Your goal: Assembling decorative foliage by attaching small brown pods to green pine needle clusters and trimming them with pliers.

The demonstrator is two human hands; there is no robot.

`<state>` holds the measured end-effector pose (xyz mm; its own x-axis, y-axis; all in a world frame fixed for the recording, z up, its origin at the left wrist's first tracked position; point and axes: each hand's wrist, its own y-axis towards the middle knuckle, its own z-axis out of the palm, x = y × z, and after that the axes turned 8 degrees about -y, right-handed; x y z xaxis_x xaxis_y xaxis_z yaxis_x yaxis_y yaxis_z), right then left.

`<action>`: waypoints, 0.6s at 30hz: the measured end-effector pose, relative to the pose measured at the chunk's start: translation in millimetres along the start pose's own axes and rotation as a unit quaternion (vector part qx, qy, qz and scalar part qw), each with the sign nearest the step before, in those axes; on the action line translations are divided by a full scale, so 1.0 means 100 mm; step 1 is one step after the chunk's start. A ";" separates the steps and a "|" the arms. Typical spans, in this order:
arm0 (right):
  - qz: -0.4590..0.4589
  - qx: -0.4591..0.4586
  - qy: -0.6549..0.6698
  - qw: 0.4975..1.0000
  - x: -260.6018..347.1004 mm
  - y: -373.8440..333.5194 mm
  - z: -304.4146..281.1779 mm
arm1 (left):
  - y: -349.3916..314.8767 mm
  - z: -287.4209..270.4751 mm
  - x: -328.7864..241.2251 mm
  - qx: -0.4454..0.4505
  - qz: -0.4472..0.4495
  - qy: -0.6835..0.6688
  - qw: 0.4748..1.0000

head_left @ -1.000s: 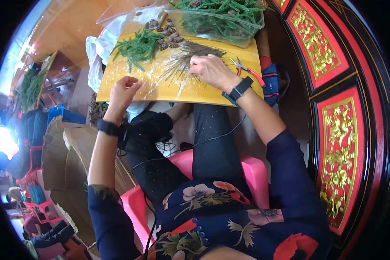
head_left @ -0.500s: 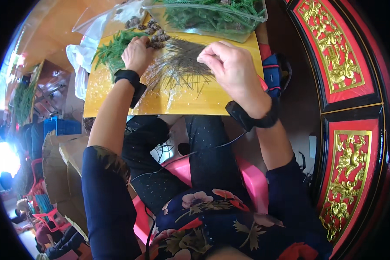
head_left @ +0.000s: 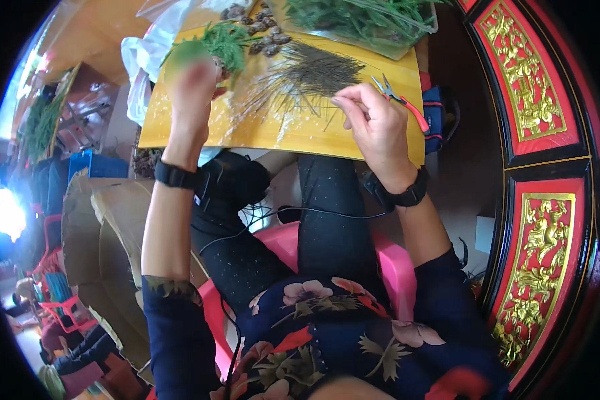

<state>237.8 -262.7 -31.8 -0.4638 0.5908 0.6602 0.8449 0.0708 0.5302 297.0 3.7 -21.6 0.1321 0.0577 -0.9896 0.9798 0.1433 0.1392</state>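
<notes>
My left hand [head_left: 193, 87] is raised over the left part of the yellow table board [head_left: 247, 137], beside green artificial sprigs [head_left: 227, 43]. Its fingers are curled, and blur hides what they hold. My right hand [head_left: 380, 127] is closed in a pinch near the front right of the board. Anything between those fingertips is too thin to make out. Just beyond them lies a loose heap of thin dark wires [head_left: 320, 70]. Several brown pine cones [head_left: 268, 45] sit behind the heap. Red-handled pliers [head_left: 407, 107] rest right of my right hand.
A clear plastic bin [head_left: 380, 47] of green sprigs stands at the back. A white plastic bag [head_left: 140, 63] hangs at the left edge, above a cardboard box [head_left: 113, 260]. A black cable [head_left: 300, 212] crosses my lap. Red and gold carved panels [head_left: 540, 253] line the right.
My left hand has drawn back from the sprigs and pine cones toward me. My right hand has moved slightly right and nearer, still pinched. The pliers now show more fully.
</notes>
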 end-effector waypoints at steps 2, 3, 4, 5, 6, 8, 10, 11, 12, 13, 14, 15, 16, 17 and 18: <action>0.000 -0.007 -0.012 1.000 -0.06 -0.08 0.02 | -0.17 -0.06 -0.05 0.006 -0.040 -0.124 0.991; 0.011 0.011 -0.012 1.000 -0.16 -0.13 0.03 | -0.18 -0.04 -0.06 0.007 -0.036 -0.129 0.991; 0.021 0.033 -0.008 0.999 -0.22 -0.15 0.07 | -0.16 -0.06 -0.03 0.010 -0.047 -0.153 0.987; 0.032 0.054 -0.005 0.998 -0.25 -0.17 0.09 | -0.13 -0.07 0.00 0.015 -0.057 -0.176 0.983; 0.026 0.056 -0.004 0.998 -0.22 -0.16 0.10 | -0.11 -0.09 0.00 0.018 -0.067 -0.199 0.978; -0.004 0.013 -0.007 1.000 -0.15 -0.16 0.10 | -0.06 -0.14 -0.02 0.023 -0.068 -0.215 0.974; -0.020 -0.008 -0.007 1.000 -0.08 -0.17 0.08 | -0.05 -0.20 -0.04 0.042 -0.077 -0.243 0.966; -0.026 -0.008 -0.022 0.999 -0.01 -0.14 0.04 | -0.07 -0.15 -0.07 0.047 -0.078 -0.245 0.965; -0.031 -0.006 -0.036 0.999 0.07 -0.12 -0.01 | -0.14 -0.12 -0.10 0.058 -0.066 -0.237 0.967; -0.036 -0.006 -0.051 0.998 0.14 -0.10 -0.06 | -0.25 -0.06 -0.17 0.071 -0.055 -0.229 0.969; -0.034 -0.004 -0.051 0.998 0.19 -0.09 -0.08 | -0.37 -0.04 -0.23 0.079 -0.044 -0.220 0.971; -0.047 0.002 -0.031 0.998 0.25 -0.08 -0.09 | -0.51 0.00 -0.29 0.077 -0.046 -0.220 0.971; -0.060 0.008 -0.012 0.998 0.32 -0.07 -0.11 | -0.68 0.04 -0.37 0.070 -0.049 -0.230 0.969; -0.072 0.015 0.008 0.997 0.38 -0.08 -0.11 | -0.84 0.08 -0.44 0.062 -0.053 -0.239 0.968; -0.071 0.019 0.009 0.997 0.46 -0.10 -0.09 | -1.00 0.10 -0.50 0.052 -0.056 -0.248 0.966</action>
<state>205.5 -243.2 -2.6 -0.5842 0.5574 0.5900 0.7795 0.1829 0.5991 194.2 -23.2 13.4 0.0543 -0.4372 -0.8977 0.9985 0.0190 0.0512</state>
